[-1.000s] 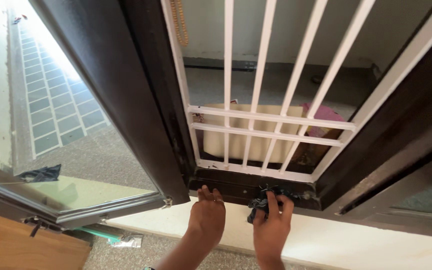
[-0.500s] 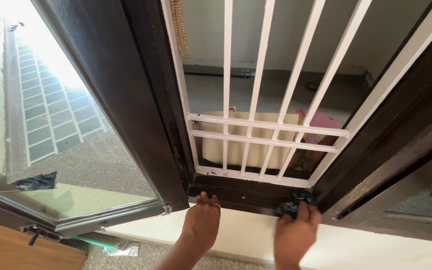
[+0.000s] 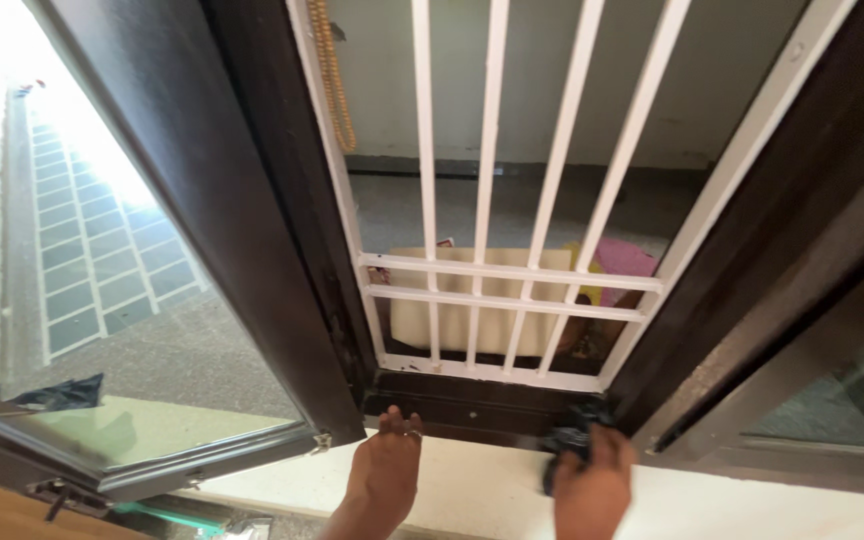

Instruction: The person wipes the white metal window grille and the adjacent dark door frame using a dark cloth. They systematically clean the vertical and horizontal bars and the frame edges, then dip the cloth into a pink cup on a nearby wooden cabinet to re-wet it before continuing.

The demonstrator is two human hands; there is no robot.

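My right hand [image 3: 592,490] grips a dark crumpled cloth [image 3: 572,435] and presses it on the right end of the dark brown lower window frame [image 3: 472,400], in the corner by the upright. My left hand [image 3: 384,470] lies flat with its fingertips on the same frame rail, further left; a ring shows on one finger. Above the rail stands a white metal grille [image 3: 492,290] of vertical bars and two cross bars.
An open glass window sash [image 3: 102,300] swings out at the left, its handle [image 3: 52,492] low down. A string of beads [image 3: 330,70] hangs on the grille. Beyond the bars lie a cream board [image 3: 482,300] and pink cloth [image 3: 622,262]. A pale sill [image 3: 472,495] runs below.
My right hand slid the cloth from the middle of the frame rail to its right corner. My left hand stayed put. The camera tilted upward a little.
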